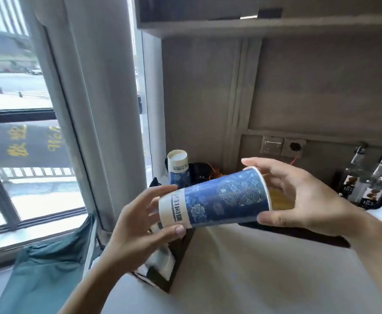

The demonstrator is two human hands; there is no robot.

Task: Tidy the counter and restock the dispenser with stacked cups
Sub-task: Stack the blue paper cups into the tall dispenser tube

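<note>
Blue floral-patterned paper cup with white base band [215, 198]: held on its side in the air above the white counter surface [264, 268], base to the left, open rim to the right, tilted slightly upward toward the rim.

Left hand [137, 223]: cupped around the base end, thumb pressed against the white band from below, fingers curled over the top; gripping the cup.

Right hand [303, 196]: placed at the open rim, thumb under the rim's lower edge, fingers [260, 163] arched over the upper edge; gripping the cup.

Second blue-and-white paper cup stack, upside down [178, 168]: upright behind the held cup, near the grey wall corner, apart from both hands.

Clear glass bottles with dark labels [364, 180]: standing at the far right of the counter against the wall, below the grey wall sockets [283, 146].

Green bag [49, 275]: lower left, beside the window frame, below counter level.
</note>
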